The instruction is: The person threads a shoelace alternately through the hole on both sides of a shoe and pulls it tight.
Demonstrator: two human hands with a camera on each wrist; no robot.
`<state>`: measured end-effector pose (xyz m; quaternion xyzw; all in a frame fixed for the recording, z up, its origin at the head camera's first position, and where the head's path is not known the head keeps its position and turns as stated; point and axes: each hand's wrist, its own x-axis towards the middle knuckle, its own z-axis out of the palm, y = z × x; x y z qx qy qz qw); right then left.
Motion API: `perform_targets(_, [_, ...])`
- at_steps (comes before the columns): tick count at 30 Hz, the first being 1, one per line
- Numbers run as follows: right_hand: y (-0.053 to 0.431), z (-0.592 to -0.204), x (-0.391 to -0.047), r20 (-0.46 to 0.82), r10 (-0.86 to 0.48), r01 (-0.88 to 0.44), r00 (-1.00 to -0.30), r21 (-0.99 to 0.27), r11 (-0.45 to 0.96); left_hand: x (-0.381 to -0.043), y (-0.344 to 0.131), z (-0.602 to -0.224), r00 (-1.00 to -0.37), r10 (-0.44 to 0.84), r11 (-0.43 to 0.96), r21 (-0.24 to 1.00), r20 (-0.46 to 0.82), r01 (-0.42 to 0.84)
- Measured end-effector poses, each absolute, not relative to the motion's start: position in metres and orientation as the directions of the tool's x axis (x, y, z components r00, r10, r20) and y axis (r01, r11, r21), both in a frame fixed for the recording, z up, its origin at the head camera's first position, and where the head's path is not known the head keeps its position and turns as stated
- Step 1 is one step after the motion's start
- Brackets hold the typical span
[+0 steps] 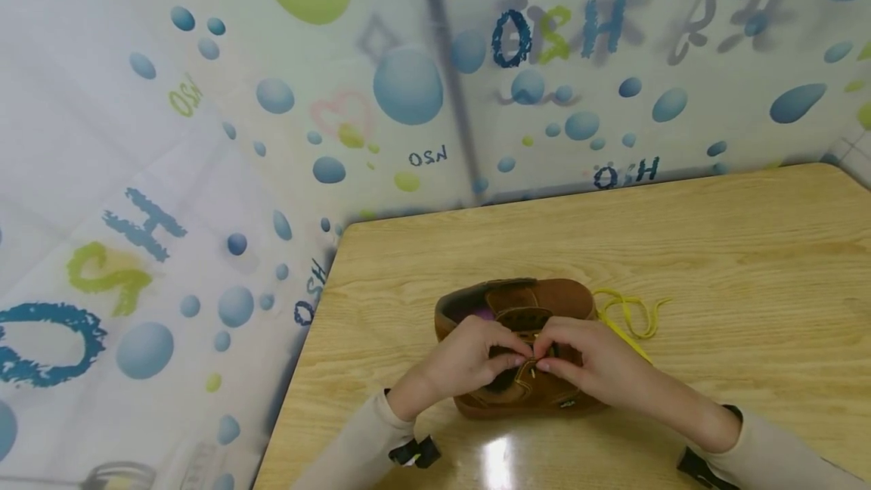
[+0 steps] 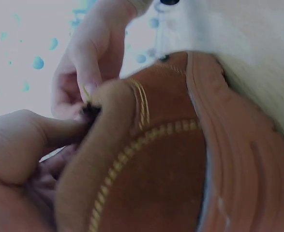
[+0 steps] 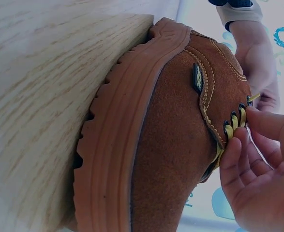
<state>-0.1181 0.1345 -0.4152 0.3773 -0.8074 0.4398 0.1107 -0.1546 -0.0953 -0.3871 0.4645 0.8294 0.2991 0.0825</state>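
A brown suede shoe (image 1: 570, 297) stands on the table, its opening to the left and its toe to the right. My left hand (image 1: 457, 360) pinches the edge of the near eyelet flap. Thumb and finger of my right hand (image 1: 605, 360) meet it there, pinching the yellow shoelace (image 3: 235, 121) at an eyelet. Several dark-rimmed eyelets in the right wrist view carry that lace, and a short end pokes out beside the thumb. Its long part (image 1: 629, 337) runs out past the toe. My fingers hide part of the eyelets, and the lace inside the flap.
Under the shoe is a light wooden table (image 1: 735, 271). Loose lace coils lie on it beyond my right hand. A printed curtain (image 1: 578, 127) with spots and letters hangs along its back and left edges. Dark straps (image 1: 415, 452) circle both sleeves.
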Motion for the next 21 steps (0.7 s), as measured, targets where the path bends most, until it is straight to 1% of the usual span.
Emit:
perform_targets(2, [0.134, -0.415, -0.117, 0.487, -0.505, -0.683, -0.713, -0.646, 0.341, -0.151, -0.094, -0.385, -0.552, 0.822, 0.387, 0.576, 0.138, 0.72])
perform_targets(4, [0.134, -0.414, -0.117, 0.472, -0.497, -0.666, -0.728, -0.658, 0.35, -0.147, -0.093, -0.382, -0.525, 0.84, 0.378, 0.544, 0.138, 0.749])
perform_targets(8, [0.135, -0.414, -0.116, 0.477, -0.49, -0.665, -0.73, -0.661, 0.347, -0.14, -0.089, -0.38, -0.45, 0.876, 0.37, 0.353, 0.176, 0.859])
perform_targets(11, [0.135, -0.415, -0.116, 0.492, -0.494, -0.68, -0.717, -0.651, 0.338, -0.136, -0.086, -0.382, -0.449, 0.862, 0.4, 0.228, 0.237, 0.888])
perform_targets(14, [0.135, -0.415, -0.116, 0.495, -0.49, -0.681, -0.718, -0.647, 0.343, -0.132, -0.085, -0.384, -0.463, 0.825, 0.436, 0.157, 0.323, 0.886])
perform_targets(16, [0.135, -0.416, -0.115, 0.495, -0.481, -0.678, -0.724, -0.642, 0.359, -0.129, -0.084, -0.384, -0.448, 0.805, 0.433, 0.131, 0.389, 0.892])
perform_targets(17, [0.135, -0.416, -0.115, 0.495, -0.476, -0.676, -0.727, -0.638, 0.369, -0.128, -0.084, -0.383, -0.43, 0.799, 0.416, 0.129, 0.421, 0.9])
perform_targets(18, [0.134, -0.416, -0.115, 0.496, -0.471, -0.675, -0.73, -0.632, 0.38, -0.127, -0.083, -0.381, -0.414, 0.789, 0.39, 0.152, 0.454, 0.908])
perform_targets(20, [0.134, -0.415, -0.115, 0.5, -0.463, -0.676, -0.731, -0.618, 0.4, -0.124, -0.082, -0.375, -0.387, 0.762, 0.286, 0.267, 0.519, 0.92])
perform_targets(21, [0.134, -0.415, -0.116, 0.504, -0.463, -0.679, -0.73, -0.611, 0.406, -0.123, -0.083, -0.371, -0.375, 0.743, 0.205, 0.345, 0.555, 0.916])
